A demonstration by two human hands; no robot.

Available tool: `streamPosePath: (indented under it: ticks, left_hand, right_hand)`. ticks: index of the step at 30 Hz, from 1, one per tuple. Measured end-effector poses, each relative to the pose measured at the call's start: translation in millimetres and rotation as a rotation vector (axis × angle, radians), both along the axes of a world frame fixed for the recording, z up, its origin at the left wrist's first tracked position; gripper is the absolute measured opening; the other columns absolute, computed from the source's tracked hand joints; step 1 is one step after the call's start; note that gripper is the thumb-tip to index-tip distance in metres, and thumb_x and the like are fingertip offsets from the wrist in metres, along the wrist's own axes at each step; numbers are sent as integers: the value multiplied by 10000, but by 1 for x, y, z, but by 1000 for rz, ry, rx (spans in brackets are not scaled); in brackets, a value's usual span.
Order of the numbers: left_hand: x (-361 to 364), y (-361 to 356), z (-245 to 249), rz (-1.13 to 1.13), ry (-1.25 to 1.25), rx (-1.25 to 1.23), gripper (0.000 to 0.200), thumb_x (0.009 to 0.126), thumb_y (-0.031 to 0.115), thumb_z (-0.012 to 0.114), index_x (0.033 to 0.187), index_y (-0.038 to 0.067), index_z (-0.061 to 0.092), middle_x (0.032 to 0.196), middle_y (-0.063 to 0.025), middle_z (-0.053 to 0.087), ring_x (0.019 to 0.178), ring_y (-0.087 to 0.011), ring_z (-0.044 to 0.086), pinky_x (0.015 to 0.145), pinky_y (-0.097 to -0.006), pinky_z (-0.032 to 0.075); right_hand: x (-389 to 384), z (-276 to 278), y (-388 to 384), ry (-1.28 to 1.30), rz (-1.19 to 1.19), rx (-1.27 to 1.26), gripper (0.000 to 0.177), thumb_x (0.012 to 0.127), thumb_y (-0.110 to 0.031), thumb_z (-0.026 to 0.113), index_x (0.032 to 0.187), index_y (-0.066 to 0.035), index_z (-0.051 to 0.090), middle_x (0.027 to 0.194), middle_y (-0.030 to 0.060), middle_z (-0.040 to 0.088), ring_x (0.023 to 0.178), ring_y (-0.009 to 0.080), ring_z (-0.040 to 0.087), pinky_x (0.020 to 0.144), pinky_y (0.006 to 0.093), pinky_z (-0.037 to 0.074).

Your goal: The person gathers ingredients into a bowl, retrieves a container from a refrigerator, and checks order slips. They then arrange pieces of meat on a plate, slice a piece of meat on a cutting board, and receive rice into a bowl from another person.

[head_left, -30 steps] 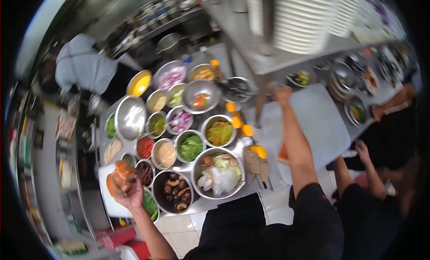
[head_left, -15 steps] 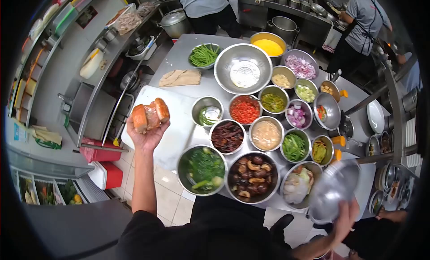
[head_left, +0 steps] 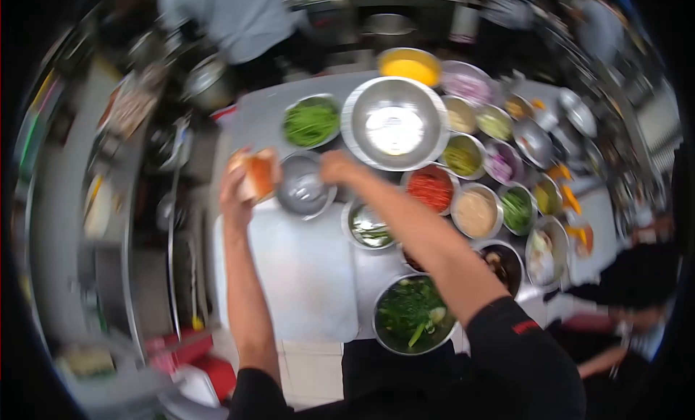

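My left hand [head_left: 233,196] is closed around chunks of orange-skinned meat [head_left: 258,175], which look like pork. They are held above the far left corner of the white cutting board [head_left: 289,275]. In my right hand [head_left: 335,167] is the rim of a small metal bowl [head_left: 302,192], just right of the meat. Nothing shows inside that bowl, though motion blurs it. My right forearm crosses over several ingredient bowls and hides part of them. Beyond the bowl lies a dish of green beans [head_left: 311,123], with a large steel bowl [head_left: 394,127] on its right.
Around the table's right side stand bowls of chopped red pepper [head_left: 430,189], a pale paste [head_left: 476,211], greens in water [head_left: 414,311] and yellow liquid [head_left: 410,67]. Co-workers [head_left: 228,22] stand behind the table. Another person [head_left: 615,333] is at the lower right.
My right hand has carried the metal bowl from the lower right across the table to beside the meat. My left hand still holds the meat. The view has shifted.
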State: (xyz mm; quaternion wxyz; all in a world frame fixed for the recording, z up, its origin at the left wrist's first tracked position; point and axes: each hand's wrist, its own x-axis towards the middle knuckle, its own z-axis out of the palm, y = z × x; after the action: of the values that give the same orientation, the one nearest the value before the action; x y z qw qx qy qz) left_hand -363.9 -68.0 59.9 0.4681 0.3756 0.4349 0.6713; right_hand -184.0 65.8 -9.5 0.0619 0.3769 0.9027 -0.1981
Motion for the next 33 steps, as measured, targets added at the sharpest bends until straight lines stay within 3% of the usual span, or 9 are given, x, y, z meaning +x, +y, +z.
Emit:
streamPosePath:
  ticks: [6,7,11,15,18,21,25,30,33]
  left_hand:
    - [44,23,-53,-30,1302,-57,605,675,243,754,1183,-10,545,1144,-178,533,1040,-326,532,913,-390,422]
    - [45,29,-78,-23,1438,175,567,677,232,754,1158,-5,570,1170,-183,519,1078,-337,509,939,-410,401]
    - [62,27,-68,-42,1334,-36,593,689,264,743,1191,8,561,1255,-213,478,1170,-360,457,990,-405,361]
    - [69,30,-40,45,1500,0,438,715,213,714,1084,6,605,1187,-212,516,1090,-373,500,940,-416,391]
    - [95,42,-3,48,1473,139,201,743,105,667,901,-2,604,1068,-203,564,991,-367,540,881,-421,416]
    - [216,27,57,-98,1314,247,87,750,26,630,796,0,561,878,-146,594,812,-277,577,759,-354,455]
    - [396,18,61,-541,1113,308,163,726,61,667,842,8,567,800,-107,584,698,-218,571,667,-314,466]
    - [605,11,30,-834,1227,607,518,733,240,681,1182,36,522,1086,-177,591,869,-332,619,750,-410,503]
    - [688,6,18,-884,1529,557,446,751,274,646,1103,20,544,1058,-214,591,867,-345,629,730,-441,513]
  right_hand:
    - [-1,-6,-3,185,-142,-230,228,726,-207,599,721,5,683,745,177,667,591,252,663,536,376,549]
    - [17,23,-17,212,-187,-283,226,724,-197,609,752,16,678,759,173,669,633,257,667,563,380,549]
    - [63,68,-60,426,-342,-30,242,713,-164,645,878,12,659,836,158,665,779,284,658,669,391,532]
    - [215,126,-128,1102,-492,150,224,731,-165,643,923,-50,648,871,168,638,790,318,623,722,388,492]
    - [353,135,-177,1152,-1152,407,195,764,-22,618,958,-38,637,895,110,646,817,184,614,731,305,483]
    - [506,81,-200,558,-1511,976,251,776,-60,600,1027,-41,604,995,124,597,963,284,553,878,387,425]
    - [610,13,-221,195,-1848,883,649,650,-146,727,1229,-95,440,1095,211,522,1046,401,459,910,463,374]
    - [665,-18,-213,394,-1654,728,734,643,-200,752,1283,-100,406,1102,217,539,1007,400,511,880,432,427]
    - [687,-31,-209,797,-1759,790,455,736,-340,657,1041,-12,575,859,186,633,823,317,621,751,400,486]
